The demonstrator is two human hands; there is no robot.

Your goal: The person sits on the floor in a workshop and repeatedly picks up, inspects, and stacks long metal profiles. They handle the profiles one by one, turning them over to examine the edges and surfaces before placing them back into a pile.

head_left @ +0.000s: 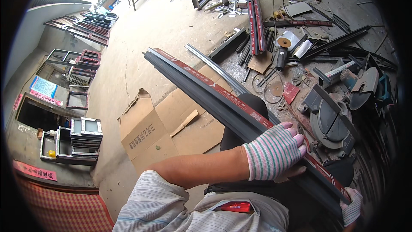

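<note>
Head view, hands (277, 152) gripping profile (223, 103), floor (161, 23) beyond.

Left hand (274, 154) gloved white, green/pink stripes. Profile (193, 88) dark grey, film (231, 98) red. Cardboard (165, 122) brown. Cloth (60, 206) red-yellow check.

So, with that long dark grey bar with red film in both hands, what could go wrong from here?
1. The left hand and right hand both hold the long dark grey bar toward its near end, so the far end might dip or swing.
2. The grey round-based saw sits close on the right; turning could knock the bar against it.
3. The black handheld tool with a tan disc lies on the cluttered floor, a possible trip hazard.
</note>
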